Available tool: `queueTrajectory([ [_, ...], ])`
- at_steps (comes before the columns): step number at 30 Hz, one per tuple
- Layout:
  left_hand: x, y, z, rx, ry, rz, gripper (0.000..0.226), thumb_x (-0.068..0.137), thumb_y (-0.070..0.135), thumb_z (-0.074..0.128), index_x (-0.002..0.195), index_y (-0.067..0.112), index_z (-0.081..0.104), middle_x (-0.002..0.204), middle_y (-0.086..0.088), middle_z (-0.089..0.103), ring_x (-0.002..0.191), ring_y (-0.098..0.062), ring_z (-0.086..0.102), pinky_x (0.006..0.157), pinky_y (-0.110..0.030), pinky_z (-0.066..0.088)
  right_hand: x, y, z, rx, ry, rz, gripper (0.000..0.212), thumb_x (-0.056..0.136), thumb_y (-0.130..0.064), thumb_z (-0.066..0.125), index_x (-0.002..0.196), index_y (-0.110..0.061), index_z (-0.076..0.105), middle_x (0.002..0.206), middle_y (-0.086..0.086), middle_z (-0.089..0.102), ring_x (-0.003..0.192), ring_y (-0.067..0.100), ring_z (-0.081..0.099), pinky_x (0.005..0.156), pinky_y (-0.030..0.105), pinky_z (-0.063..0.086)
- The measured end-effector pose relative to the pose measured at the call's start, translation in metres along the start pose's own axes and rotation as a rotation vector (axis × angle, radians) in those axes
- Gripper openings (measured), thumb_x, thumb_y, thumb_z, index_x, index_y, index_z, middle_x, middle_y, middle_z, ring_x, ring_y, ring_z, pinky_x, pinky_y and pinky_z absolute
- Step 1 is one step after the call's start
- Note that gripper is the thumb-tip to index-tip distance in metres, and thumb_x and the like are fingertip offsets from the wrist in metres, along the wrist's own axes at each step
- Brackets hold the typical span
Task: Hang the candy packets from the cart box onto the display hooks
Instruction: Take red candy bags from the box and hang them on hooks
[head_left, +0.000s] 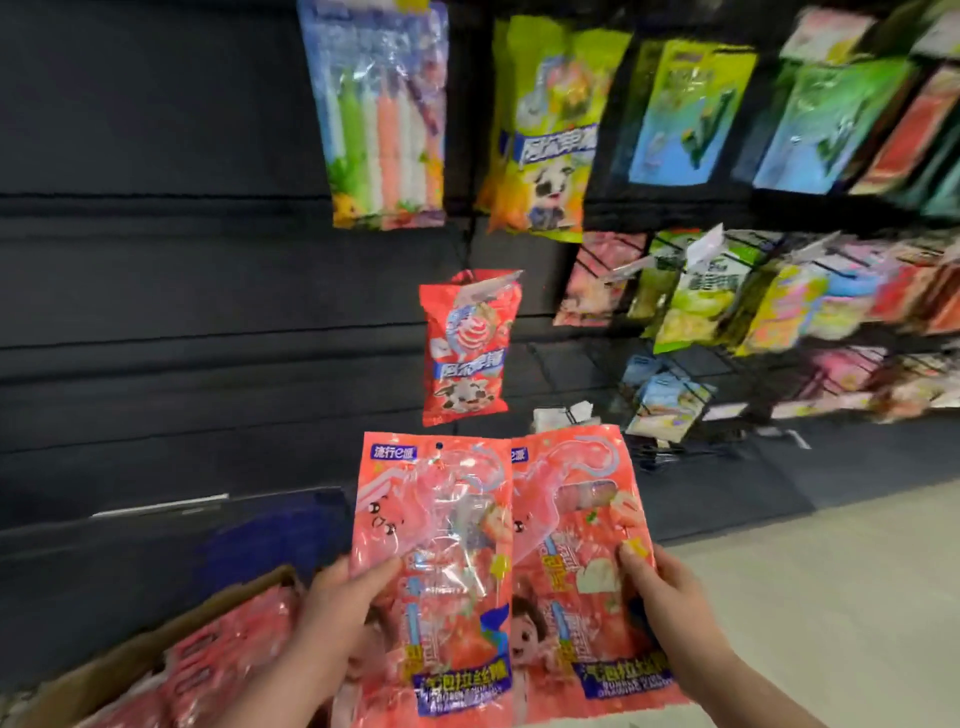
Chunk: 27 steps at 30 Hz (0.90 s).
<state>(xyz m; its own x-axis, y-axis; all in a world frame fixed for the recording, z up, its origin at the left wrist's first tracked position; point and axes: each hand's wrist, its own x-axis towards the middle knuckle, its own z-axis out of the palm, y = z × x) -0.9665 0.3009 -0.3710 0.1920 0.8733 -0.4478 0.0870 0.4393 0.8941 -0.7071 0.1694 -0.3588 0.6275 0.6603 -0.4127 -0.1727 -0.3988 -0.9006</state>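
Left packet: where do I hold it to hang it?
Pinch the left packet near its top left corner, coming from the left, beside the hole. It stands upright and looks thin, so a high grip should steady the hole; the right packet crowds its right edge. The left hand holds it lower.

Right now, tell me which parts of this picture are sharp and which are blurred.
Head view, centre: the held pink packets are sharpest, with readable print and glare on the left one's clear window. Head view, right: the rack packets are smeared by blur. Head view, lower left: the box is soft.
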Motion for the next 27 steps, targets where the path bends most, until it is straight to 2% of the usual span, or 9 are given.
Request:
queueTrajectory([
  [2, -0.017, 0.004, 0.040, 0.009, -0.026, 0.026, 0.007, 0.086, 0.006, 0.067, 0.087, 0.012, 0.072, 0.082, -0.010, 0.076, 0.080, -0.026, 0.069, 0.076, -0.033, 0.050, -0.005, -0.002, -0.042, 0.030, 0.031, -0.030, 0.023, 0.094, -0.028, 0.057, 0.103, -0.008, 0.064, 0.091, 0.013, 0.075, 0.087, 0.033, 0.071, 0.083, 0.052, 0.056],
  [6, -0.046, 0.009, 0.106, 0.015, -0.067, 0.057, 0.005, 0.086, 0.007, 0.067, 0.088, 0.009, 0.071, 0.070, -0.004, 0.076, 0.076, -0.027, 0.069, 0.073, -0.035, 0.050, -0.014, -0.009, -0.111, 0.045, 0.096, -0.111, 0.021, 0.095, -0.026, 0.056, 0.099, -0.007, 0.065, 0.087, 0.013, 0.075, 0.080, 0.030, 0.072, 0.073, 0.042, 0.059],
  [8, -0.058, 0.013, 0.133, 0.024, -0.074, 0.081, 0.006, 0.086, 0.007, 0.067, 0.090, 0.006, 0.071, 0.072, -0.006, 0.076, 0.076, -0.027, 0.069, 0.072, -0.034, 0.050, -0.017, -0.011, -0.139, 0.041, 0.136, -0.162, 0.021, 0.095, -0.025, 0.057, 0.096, -0.006, 0.066, 0.088, 0.015, 0.074, 0.081, 0.028, 0.071, 0.075, 0.045, 0.058],
  [10, -0.071, 0.019, 0.154, 0.040, -0.093, 0.096, 0.007, 0.087, 0.011, 0.068, 0.092, 0.007, 0.071, 0.080, -0.010, 0.076, 0.080, -0.029, 0.071, 0.075, -0.036, 0.053, -0.019, -0.012, -0.162, 0.023, 0.170, -0.210, 0.021, 0.094, -0.025, 0.057, 0.092, -0.006, 0.067, 0.089, 0.016, 0.073, 0.079, 0.025, 0.068, 0.075, 0.044, 0.055],
  [14, -0.086, 0.032, 0.183, 0.066, -0.112, 0.108, 0.011, 0.086, 0.017, 0.069, 0.095, 0.011, 0.071, 0.087, -0.010, 0.076, 0.088, -0.032, 0.070, 0.092, -0.049, 0.051, -0.018, -0.019, -0.191, 0.047, 0.209, -0.244, 0.019, 0.094, -0.025, 0.058, 0.090, -0.009, 0.067, 0.087, 0.010, 0.073, 0.076, 0.020, 0.068, 0.067, 0.034, 0.055],
  [17, -0.087, 0.041, 0.197, 0.080, -0.100, 0.125, 0.012, 0.085, 0.016, 0.070, 0.096, 0.011, 0.071, 0.088, -0.010, 0.076, 0.091, -0.033, 0.070, 0.095, -0.052, 0.049, -0.012, -0.021, -0.203, 0.083, 0.213, -0.245, 0.018, 0.092, -0.028, 0.060, 0.087, -0.012, 0.067, 0.086, 0.009, 0.074, 0.082, 0.025, 0.070, 0.077, 0.044, 0.057],
  [19, -0.085, 0.047, 0.204, 0.086, -0.108, 0.125, 0.012, 0.085, 0.016, 0.070, 0.096, 0.011, 0.072, 0.087, -0.010, 0.077, 0.091, -0.034, 0.070, 0.095, -0.052, 0.049, -0.007, -0.023, -0.209, 0.093, 0.216, -0.246, 0.018, 0.092, -0.029, 0.060, 0.085, -0.014, 0.067, 0.085, 0.007, 0.074, 0.083, 0.025, 0.070, 0.080, 0.046, 0.056],
  [21, -0.080, 0.051, 0.211, 0.092, -0.125, 0.117, 0.015, 0.085, 0.017, 0.070, 0.098, 0.010, 0.071, 0.088, -0.011, 0.077, 0.091, -0.035, 0.071, 0.095, -0.053, 0.050, -0.003, -0.028, -0.214, 0.091, 0.216, -0.252, 0.019, 0.092, -0.031, 0.060, 0.085, -0.015, 0.067, 0.083, 0.005, 0.073, 0.080, 0.022, 0.070, 0.077, 0.042, 0.057],
  [27, -0.056, 0.064, 0.241, 0.086, -0.165, 0.104, 0.019, 0.086, 0.015, 0.069, 0.104, 0.008, 0.069, 0.090, -0.014, 0.076, 0.091, -0.036, 0.071, 0.094, -0.053, 0.050, 0.027, -0.045, -0.228, 0.098, 0.218, -0.283, 0.017, 0.094, -0.027, 0.057, 0.087, -0.013, 0.066, 0.076, 0.000, 0.073, 0.063, 0.006, 0.068, 0.053, 0.019, 0.050],
])
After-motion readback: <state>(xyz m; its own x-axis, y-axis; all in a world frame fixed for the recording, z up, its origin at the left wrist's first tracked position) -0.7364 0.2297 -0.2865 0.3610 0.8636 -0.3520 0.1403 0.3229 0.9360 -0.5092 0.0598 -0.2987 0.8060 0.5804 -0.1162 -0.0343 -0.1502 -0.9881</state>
